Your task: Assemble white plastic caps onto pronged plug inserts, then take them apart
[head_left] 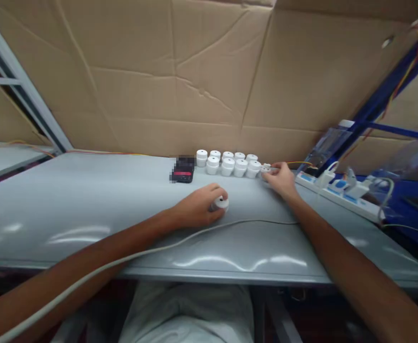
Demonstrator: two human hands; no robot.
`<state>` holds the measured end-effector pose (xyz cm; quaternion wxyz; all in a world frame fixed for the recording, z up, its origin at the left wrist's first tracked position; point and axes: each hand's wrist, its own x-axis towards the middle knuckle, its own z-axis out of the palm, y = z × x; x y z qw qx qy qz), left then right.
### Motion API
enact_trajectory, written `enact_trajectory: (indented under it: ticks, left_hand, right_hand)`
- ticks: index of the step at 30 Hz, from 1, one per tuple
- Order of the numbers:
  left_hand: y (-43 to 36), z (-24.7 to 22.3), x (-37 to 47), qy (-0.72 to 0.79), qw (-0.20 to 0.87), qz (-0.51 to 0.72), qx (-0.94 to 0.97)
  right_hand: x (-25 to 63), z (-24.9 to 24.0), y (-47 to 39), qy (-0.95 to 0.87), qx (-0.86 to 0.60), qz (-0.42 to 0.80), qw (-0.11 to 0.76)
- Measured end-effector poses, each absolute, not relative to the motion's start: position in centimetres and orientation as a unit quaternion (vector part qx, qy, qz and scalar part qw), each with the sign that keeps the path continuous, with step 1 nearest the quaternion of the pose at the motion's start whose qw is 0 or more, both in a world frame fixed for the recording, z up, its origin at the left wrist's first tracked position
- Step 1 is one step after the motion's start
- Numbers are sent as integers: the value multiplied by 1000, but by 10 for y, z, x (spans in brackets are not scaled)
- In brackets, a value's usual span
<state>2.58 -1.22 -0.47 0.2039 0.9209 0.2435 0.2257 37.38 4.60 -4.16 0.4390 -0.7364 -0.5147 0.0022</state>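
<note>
A white round cap lies mid-table; a smaller white piece ends the double row of caps.

1. Both forearms are bare, with no sleeves, down to the left hand and the right hand.
2. No gloves, rings or wristbands show.
3. Pale grey-white clothing covers the lap.

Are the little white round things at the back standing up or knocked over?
Standing up. The white round pieces sit in two neat rows on the grey table, flat tops up, none on its side.
</note>
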Motion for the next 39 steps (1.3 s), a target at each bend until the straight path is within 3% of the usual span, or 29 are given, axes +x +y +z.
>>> enact_trajectory:
  ticks: [19,27,34,39]
  left_hand:
    - [-10,-4,26,257,166,221,926]
    - [-2,-3,22,319,105,199,921]
    - [29,-2,24,390,-23,159,907]
    - [48,-1,24,414,-31,152,897]
  right_hand:
    - [366,-42,47,-598,-687,26,412]
    - [361,-43,50,-701,-588,-44,400]
    - [360,-46,52,-712,-585,-36,386]
    - [359,-48,51,-715,-585,-28,381]
